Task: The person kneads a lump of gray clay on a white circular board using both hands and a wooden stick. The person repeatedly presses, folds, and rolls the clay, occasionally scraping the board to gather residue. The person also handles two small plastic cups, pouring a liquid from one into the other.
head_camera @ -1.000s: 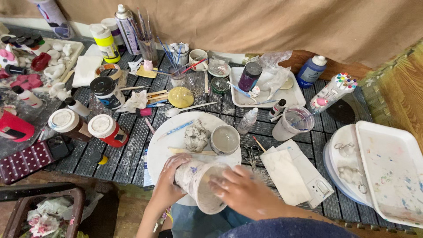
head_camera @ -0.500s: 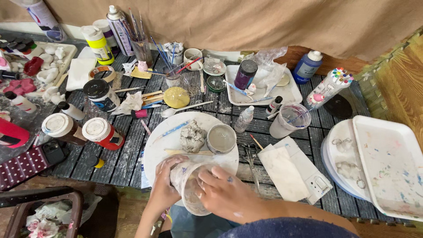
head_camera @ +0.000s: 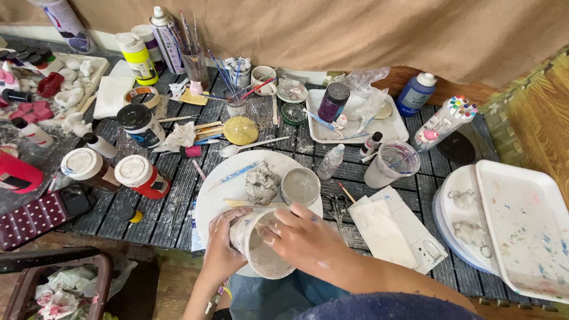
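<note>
A yellow bottle (head_camera: 137,57), a blue bottle (head_camera: 415,93) and a white tray (head_camera: 525,228) sit on the dark slatted table (head_camera: 178,195).

A single head-worn camera looks steeply down from close above the round white plate (head_camera: 237,184) toward the tan backdrop cloth (head_camera: 332,29) behind it.

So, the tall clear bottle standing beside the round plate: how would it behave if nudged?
The small clear bottle stands upright, tall and narrow, so a sideways push would probably tip it. It looks like thin plastic, so likely light, and once down it may roll on the slatted dark table. The plate rim beside it might stop it.
</note>
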